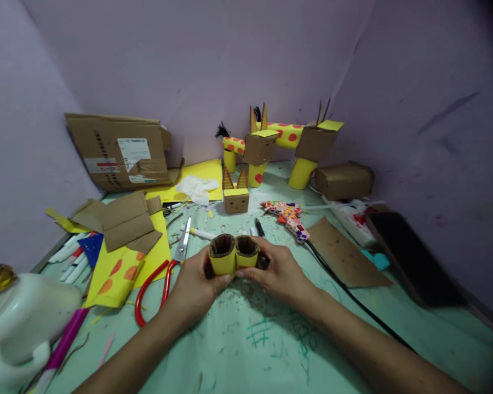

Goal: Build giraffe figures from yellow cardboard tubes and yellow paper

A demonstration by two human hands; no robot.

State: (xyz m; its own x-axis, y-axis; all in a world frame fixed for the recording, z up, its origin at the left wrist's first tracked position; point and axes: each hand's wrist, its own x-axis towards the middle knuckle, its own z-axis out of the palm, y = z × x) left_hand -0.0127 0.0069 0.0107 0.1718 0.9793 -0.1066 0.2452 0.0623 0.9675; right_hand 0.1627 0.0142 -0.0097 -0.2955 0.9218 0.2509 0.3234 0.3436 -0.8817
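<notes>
My left hand [199,284] is closed round a yellow-covered cardboard tube [222,264], its brown open end facing up. My right hand [277,268] grips a second, similar yellow tube [246,255] right beside it. The two tubes stand side by side, their walls touching or nearly so; whether they are joined I cannot tell. Just beyond them sits a small cardboard animal head [236,202] with pointed ears and a drawn face. Red-handled scissors [164,279] lie open to the left of my left hand.
Two cardboard giraffes [258,150] stand at the back wall. A flower-patterned glue gun [285,213] with a black cord lies right of centre. A phone [413,257] rests far right. Cardboard scraps [127,219], yellow paper [158,241], markers [72,265] and a white mug [33,312] crowd the left.
</notes>
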